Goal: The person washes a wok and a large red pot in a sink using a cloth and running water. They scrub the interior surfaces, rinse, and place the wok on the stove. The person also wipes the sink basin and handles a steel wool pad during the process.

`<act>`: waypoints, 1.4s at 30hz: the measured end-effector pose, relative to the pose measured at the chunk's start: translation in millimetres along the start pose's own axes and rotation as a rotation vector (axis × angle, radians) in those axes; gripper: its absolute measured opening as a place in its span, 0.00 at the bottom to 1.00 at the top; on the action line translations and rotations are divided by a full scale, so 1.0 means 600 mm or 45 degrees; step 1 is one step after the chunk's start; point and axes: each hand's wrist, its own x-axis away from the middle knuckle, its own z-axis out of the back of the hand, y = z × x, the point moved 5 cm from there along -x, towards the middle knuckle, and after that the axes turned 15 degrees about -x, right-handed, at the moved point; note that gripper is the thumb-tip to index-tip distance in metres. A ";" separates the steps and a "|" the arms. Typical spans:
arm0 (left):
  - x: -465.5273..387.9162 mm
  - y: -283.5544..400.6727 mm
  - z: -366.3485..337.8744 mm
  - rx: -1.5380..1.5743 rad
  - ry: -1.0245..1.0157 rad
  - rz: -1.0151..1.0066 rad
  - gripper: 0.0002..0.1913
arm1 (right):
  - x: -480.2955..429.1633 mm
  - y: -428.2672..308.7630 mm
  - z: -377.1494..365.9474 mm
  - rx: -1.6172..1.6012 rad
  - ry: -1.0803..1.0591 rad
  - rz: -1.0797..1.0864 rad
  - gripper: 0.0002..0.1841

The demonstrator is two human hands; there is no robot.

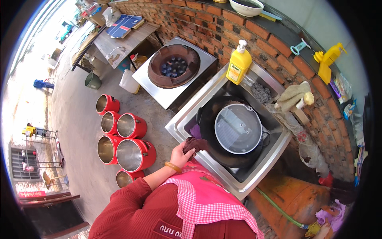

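Note:
My left hand [182,154] grips a bunched dark brown cloth [195,144] at the near left rim of the stainless steel sink [220,176]. Inside the sink sits a large black wok [209,149]. A round pot of water [238,128] rests in the wok, its surface reflecting light. A purple cloth [195,131] lies at the sink's left inner side. At the lower right, what seems to be part of my right hand [323,230] is beside a yellow fitting [313,229] on a green hose [279,206]; its grip is unclear. A lilac cloth [331,212] lies just above.
Beyond the sink's left edge stands a gas stove [174,67] with bluish spots in its burner. Several red insulated pots [138,127] stand on the floor. A yellow pump bottle [238,64] is at the sink's back corner. An orange gas cylinder [286,194] lies at lower right.

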 end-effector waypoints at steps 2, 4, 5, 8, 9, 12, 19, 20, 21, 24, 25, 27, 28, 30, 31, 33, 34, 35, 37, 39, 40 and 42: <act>-0.002 -0.004 0.000 -0.121 -0.015 0.014 0.14 | -0.005 -0.008 -0.009 -0.063 -0.045 0.057 0.26; -0.002 -0.010 0.009 -0.176 0.017 -0.026 0.14 | -0.007 -0.037 -0.021 -0.285 -0.149 0.312 0.25; -0.004 -0.016 0.003 -0.052 -0.007 -0.014 0.14 | -0.008 -0.021 -0.023 -0.143 -0.111 -0.057 0.22; 0.003 -0.027 0.003 0.073 -0.158 -0.038 0.15 | -0.005 -0.036 -0.027 0.024 -0.075 -0.367 0.27; -0.003 -0.025 0.004 -0.139 -0.133 -0.122 0.17 | 0.001 -0.045 -0.020 -0.018 -0.011 -0.396 0.27; -0.003 -0.028 0.002 -0.119 -0.172 -0.133 0.19 | 0.021 -0.081 0.004 -0.032 0.083 -0.469 0.25; 0.000 -0.024 -0.049 -0.010 -0.320 -0.159 0.16 | 0.086 -0.182 0.099 -0.172 0.557 -0.432 0.14; 0.002 -0.019 -0.056 -0.028 -0.307 -0.196 0.16 | 0.098 -0.180 0.120 -0.295 0.718 -0.380 0.14; 0.003 -0.014 -0.064 -0.049 -0.299 -0.233 0.17 | 0.110 -0.172 0.144 -0.413 0.877 -0.328 0.14; 0.013 -0.011 -0.084 -0.060 -0.319 -0.140 0.17 | 0.145 -0.109 0.221 -0.706 1.163 -0.240 0.14; 0.015 -0.010 -0.089 -0.095 -0.297 -0.089 0.17 | 0.151 -0.080 0.248 -0.806 1.183 -0.256 0.14; 0.027 0.005 -0.112 0.004 -0.328 -0.218 0.16 | 0.162 -0.024 0.308 -0.937 1.257 -0.341 0.14; 0.033 0.010 -0.122 0.024 -0.376 -0.211 0.15 | 0.172 0.007 0.342 -1.000 1.342 -0.401 0.14; 0.045 0.018 -0.142 0.021 -0.456 -0.179 0.14 | 0.184 0.068 0.402 -1.363 1.489 -0.422 0.15; 0.053 0.022 -0.151 0.046 -0.470 -0.192 0.14 | 0.184 0.097 0.424 -1.672 1.537 -0.386 0.16; 0.068 0.033 -0.169 0.134 -0.503 -0.268 0.14 | 0.191 0.144 0.475 -1.513 1.628 -0.335 0.17; 0.071 0.034 -0.176 0.090 -0.460 -0.254 0.14 | 0.184 0.164 0.483 -1.468 1.637 -0.388 0.19; 0.074 0.038 -0.186 0.093 -0.436 -0.290 0.14 | 0.175 0.179 0.486 -1.331 1.621 -0.399 0.19; 0.083 0.043 -0.198 0.098 -0.408 -0.322 0.14 | 0.153 0.195 0.461 -1.089 1.583 -0.534 0.20; 0.095 0.044 -0.211 0.117 -0.423 -0.305 0.14 | 0.125 0.181 0.407 -0.923 1.535 -0.481 0.19; 0.101 0.042 -0.213 0.081 -0.456 -0.259 0.14 | 0.111 0.165 0.370 -0.894 1.388 -0.443 0.18; 0.112 0.042 -0.218 0.043 -0.457 -0.274 0.15 | 0.075 0.122 0.271 -1.118 0.691 -0.427 0.21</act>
